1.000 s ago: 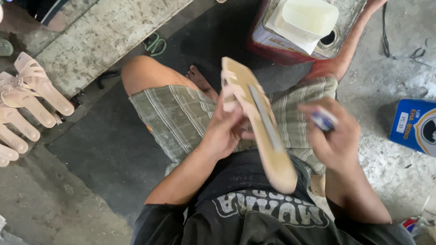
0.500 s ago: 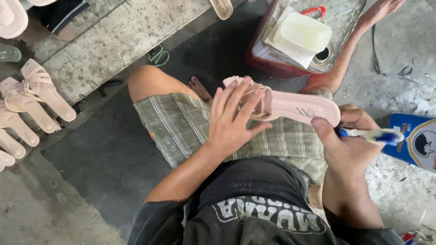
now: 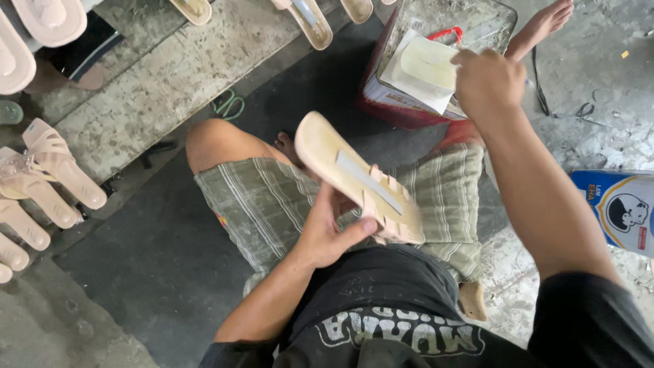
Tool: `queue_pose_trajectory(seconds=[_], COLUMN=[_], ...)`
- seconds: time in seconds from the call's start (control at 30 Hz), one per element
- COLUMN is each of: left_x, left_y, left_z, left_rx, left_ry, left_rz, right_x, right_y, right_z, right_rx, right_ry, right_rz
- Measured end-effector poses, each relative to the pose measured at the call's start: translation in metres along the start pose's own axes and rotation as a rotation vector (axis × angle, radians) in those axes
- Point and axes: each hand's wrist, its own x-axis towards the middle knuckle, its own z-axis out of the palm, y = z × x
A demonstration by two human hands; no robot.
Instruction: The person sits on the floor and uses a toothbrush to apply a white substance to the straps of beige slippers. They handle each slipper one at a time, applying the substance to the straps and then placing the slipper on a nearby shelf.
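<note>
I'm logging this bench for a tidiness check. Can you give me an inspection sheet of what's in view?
Surface: stained concrete floor with a dark mat under the seated person.
Job's things: beige sandal sole, underside up, grey strip along it, held in left hand; glue tin with pale pad on top.
Clutter: pink sandals at left; blue carton at right.
Hands: left fingers around the sole; right hand reaches over the tin, contents hidden.
Cables: black cord on the floor at right.
Surroundings: nothing seen beyond the floor.

Soft, even daylight, weak shadows, no glare; sharp centre, slight motion blur and wide-angle stretching toward the edges.
</note>
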Motion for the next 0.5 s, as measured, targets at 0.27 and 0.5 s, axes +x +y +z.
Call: queue_pose_trajectory(seconds=[0.27, 0.5], left_x=[0.001, 0.017], left_y=[0.007, -0.008], left_z=[-0.010, -0.025], left_rx=[0.792, 0.782], left_ry=[0.082, 0.252], left_rz=[0.398, 0.663], right_x=[0.008, -0.079], right_y=[-0.002, 0.004], right_z=[-0.001, -0.086], right_rx=[-0.302, -0.263], right_ry=[-0.170, -0.192], right_rz=[-0.144, -0.032])
